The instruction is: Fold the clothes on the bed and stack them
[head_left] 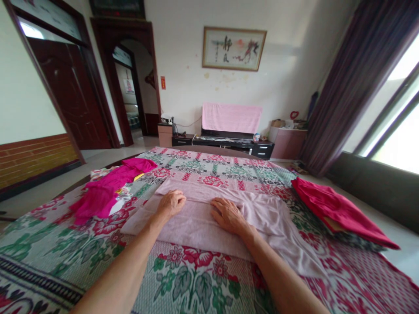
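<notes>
On top of the pale pink cloth [199,222], mid-cover and squarely in front of the person, both hands are down: the left hand [172,203] sits near the far left corner, fingers curled under, and whether it has a pinch of fabric I cannot tell! Over to the right hand [229,213], and that one's lying flatter, fingers spread a little, palm side down on the same cloth, well apart from its partner. Look at the cloth itself: smooth and layered on the left, with a fold line running between the hands, then rumpled and loose out on the right. Underneath it all, a busy flowered cover [199,279] in red, green and white. Out to the left, a loose heap of magenta clothing [101,192] with paler pieces poking out beneath; out to the right, a neater stack, red fabric [330,205] on top, dark patterned fabric [355,240] below. Further off, against the wall, there's a black low cabinet [263,150], a pink towel [231,117] draped above it, and higher up a framed picture [234,49]; far right, a dark purple curtain [347,87] hangs beside the bright window [399,144]
</notes>
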`<state>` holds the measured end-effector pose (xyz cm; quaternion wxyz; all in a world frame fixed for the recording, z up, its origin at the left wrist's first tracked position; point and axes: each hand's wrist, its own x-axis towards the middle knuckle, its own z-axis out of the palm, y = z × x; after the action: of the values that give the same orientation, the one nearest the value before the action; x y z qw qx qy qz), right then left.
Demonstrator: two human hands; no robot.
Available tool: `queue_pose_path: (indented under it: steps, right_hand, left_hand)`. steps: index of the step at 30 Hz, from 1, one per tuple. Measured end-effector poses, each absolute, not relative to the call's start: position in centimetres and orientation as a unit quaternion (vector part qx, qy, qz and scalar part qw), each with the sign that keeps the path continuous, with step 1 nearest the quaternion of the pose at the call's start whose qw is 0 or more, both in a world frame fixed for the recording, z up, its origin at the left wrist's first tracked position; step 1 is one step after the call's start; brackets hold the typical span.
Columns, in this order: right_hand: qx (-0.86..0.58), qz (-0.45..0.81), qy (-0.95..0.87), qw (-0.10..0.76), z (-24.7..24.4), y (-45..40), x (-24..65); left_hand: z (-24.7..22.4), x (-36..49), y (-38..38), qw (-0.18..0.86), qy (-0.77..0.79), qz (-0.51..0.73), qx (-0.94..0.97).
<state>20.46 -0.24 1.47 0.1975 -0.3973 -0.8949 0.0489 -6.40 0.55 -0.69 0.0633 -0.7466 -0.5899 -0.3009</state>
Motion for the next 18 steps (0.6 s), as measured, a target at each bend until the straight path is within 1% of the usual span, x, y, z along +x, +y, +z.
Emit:
queue_pose_path:
  steps: [5,9,13,18]
  right_hand:
    - [-0.392,0.049,-0.894,0.211,1.3,-0.1,20.5]
    - [-0.388,0.066,-0.898,0.198,2.0,0.3,20.4]
    - [-0.446,0.056,-0.872,0.193,3.3,2.4,20.7]
    - [-0.494,0.035,-0.858,0.135,3.2,5.5,21.8]
  left_hand:
    - [-0.8,-6.3,0.6,0.071,-0.607,-0.292,-0.736]
    - [-0.8,-6.3,0.7,0.069,-0.604,-0.306,-0.733]
    - [-0.9,-6.3,0.8,0.072,-0.588,-0.313,-0.742]
    - [-1.2,-6.4,0.9,0.079,-0.581,-0.31,-0.748]
